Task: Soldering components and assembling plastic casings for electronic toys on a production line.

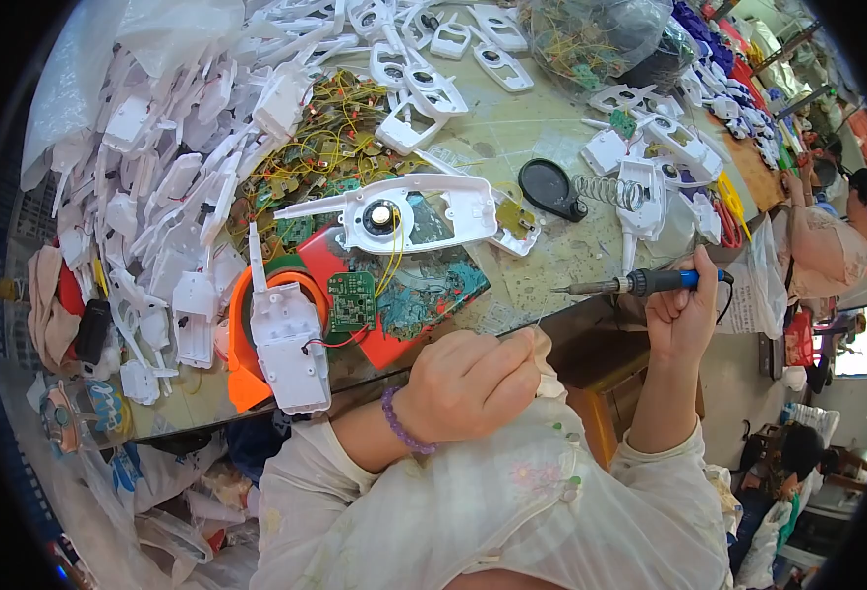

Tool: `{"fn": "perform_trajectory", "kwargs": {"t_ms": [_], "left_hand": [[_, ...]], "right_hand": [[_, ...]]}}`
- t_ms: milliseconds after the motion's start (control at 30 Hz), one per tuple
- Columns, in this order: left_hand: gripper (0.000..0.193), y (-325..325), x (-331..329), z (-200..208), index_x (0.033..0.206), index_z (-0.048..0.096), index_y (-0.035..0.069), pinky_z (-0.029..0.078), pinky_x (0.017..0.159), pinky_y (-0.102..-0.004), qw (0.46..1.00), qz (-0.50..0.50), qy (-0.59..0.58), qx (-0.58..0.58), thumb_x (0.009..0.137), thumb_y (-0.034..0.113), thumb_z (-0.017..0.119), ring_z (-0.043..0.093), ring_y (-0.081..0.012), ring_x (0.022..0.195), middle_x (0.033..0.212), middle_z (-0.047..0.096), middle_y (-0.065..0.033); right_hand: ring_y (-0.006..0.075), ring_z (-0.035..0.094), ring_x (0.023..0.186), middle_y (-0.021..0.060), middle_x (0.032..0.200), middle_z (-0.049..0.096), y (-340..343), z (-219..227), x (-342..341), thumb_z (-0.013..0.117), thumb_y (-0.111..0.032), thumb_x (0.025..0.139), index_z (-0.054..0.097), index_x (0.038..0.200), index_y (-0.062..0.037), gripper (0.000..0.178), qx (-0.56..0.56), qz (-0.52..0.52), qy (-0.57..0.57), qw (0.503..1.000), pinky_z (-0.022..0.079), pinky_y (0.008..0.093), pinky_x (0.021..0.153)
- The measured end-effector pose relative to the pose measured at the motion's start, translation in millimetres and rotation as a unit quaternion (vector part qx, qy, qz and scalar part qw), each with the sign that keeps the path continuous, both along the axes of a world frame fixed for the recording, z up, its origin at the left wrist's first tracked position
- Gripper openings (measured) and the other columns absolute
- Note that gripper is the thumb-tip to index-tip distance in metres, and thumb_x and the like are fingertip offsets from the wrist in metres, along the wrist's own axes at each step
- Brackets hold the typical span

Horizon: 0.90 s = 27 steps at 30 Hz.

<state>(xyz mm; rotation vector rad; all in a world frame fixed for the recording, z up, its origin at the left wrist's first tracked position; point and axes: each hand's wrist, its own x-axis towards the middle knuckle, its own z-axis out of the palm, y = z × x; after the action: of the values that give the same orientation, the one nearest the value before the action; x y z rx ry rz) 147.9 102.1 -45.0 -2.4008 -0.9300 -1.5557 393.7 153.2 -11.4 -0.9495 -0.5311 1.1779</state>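
Observation:
My right hand (682, 313) is wrapped round the handle of a soldering iron (650, 282). The iron's metal tip points left, over the table's front edge. Close to my body, my left hand (473, 383) is closed with its fingertips pinched; what they hold, if anything, is too small to name. In front of it lies a white plastic shell (424, 211) with a round speaker (381, 216). Yellow wires run from the speaker to a green circuit board (352, 302). A red wire leads from that board to a white case half (291, 344) at its left.
White plastic parts (173, 187) are heaped at the left, beside a pile of wired circuit boards (330, 138). An orange ring-shaped thing (247, 388) and a red board (325, 264) lie nearer. A coil-spring iron stand (606, 190) is at right. Another person (827, 236) sits farther right.

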Motion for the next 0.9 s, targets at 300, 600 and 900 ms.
{"fn": "perform_trajectory", "kwargs": {"t_ms": [300,600,900], "left_hand": [[0.015,0.3,0.4,-0.8,0.079,0.053,0.006,0.043,0.047,-0.0258,1.0,-0.005,-0.001,-0.008,0.07,0.004,0.065,0.058,-0.0149,0.061,0.092,0.062,-0.0091],[0.015,-0.1,0.9,-2.2,0.079,0.054,0.006,0.045,0.048,-0.0265,1.0,-0.007,-0.004,-0.016,0.069,0.005,0.064,0.058,-0.0154,0.061,0.093,0.063,-0.0091],[0.015,-0.2,0.4,-1.3,0.08,0.054,0.006,0.044,0.048,-0.0264,1.0,-0.016,0.003,-0.014,0.069,0.006,0.064,0.058,-0.0153,0.061,0.093,0.063,-0.0099]], "right_hand": [[0.0051,0.027,0.032,-0.0059,0.043,0.037,1.5,-0.3,-2.3,0.053,-0.024,0.093,0.048,0.067,-0.0123,0.029,-0.004,-0.013,-0.003,1.0,0.022,0.0201,0.031],[0.0052,0.028,0.032,-0.0051,0.043,0.038,2.5,0.0,-0.2,0.053,-0.024,0.093,0.047,0.066,-0.0117,0.029,0.011,-0.044,-0.022,0.999,0.022,0.0203,0.031],[0.005,0.028,0.033,-0.0053,0.043,0.038,-0.7,-1.2,-0.6,0.053,-0.023,0.093,0.047,0.066,-0.012,0.029,-0.004,-0.017,-0.005,1.0,0.022,0.0202,0.031]]}}
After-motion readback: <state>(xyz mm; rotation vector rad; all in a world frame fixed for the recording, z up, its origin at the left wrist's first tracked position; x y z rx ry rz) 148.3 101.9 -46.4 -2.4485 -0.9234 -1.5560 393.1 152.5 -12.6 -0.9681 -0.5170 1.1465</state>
